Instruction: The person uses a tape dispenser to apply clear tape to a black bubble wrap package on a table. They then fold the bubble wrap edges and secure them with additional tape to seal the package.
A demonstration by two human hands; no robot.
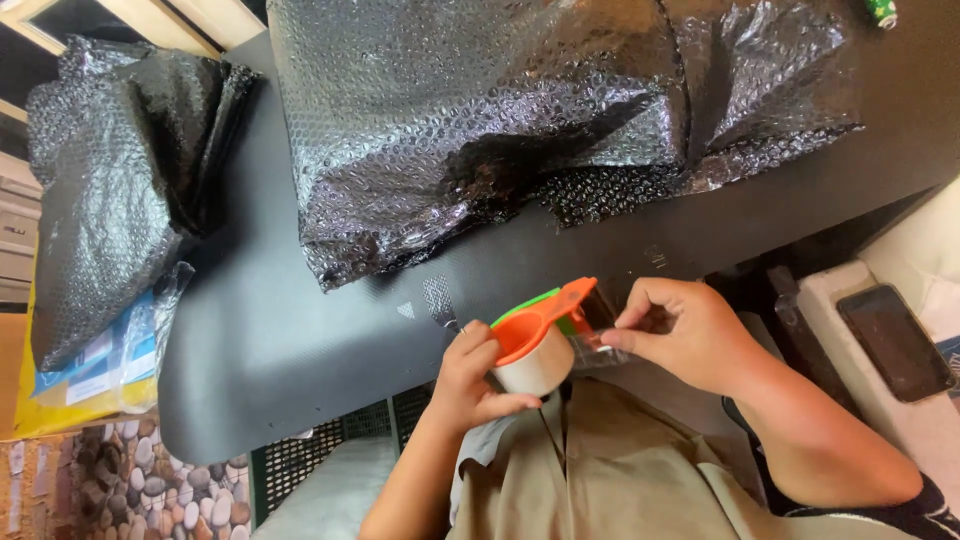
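An orange and green tape dispenser with a roll of clear tape is gripped in my left hand at the near edge of the dark table. The fingers of my right hand pinch the free end of the clear tape, pulled a short way out to the right of the dispenser. A large bundle wrapped in black bubble wrap lies on the table just beyond both hands.
A second heap of black bubble wrap sits at the far left, over a yellow and blue package. A dark phone lies on a white surface at right. A green crate and pebble-patterned floor show below the table.
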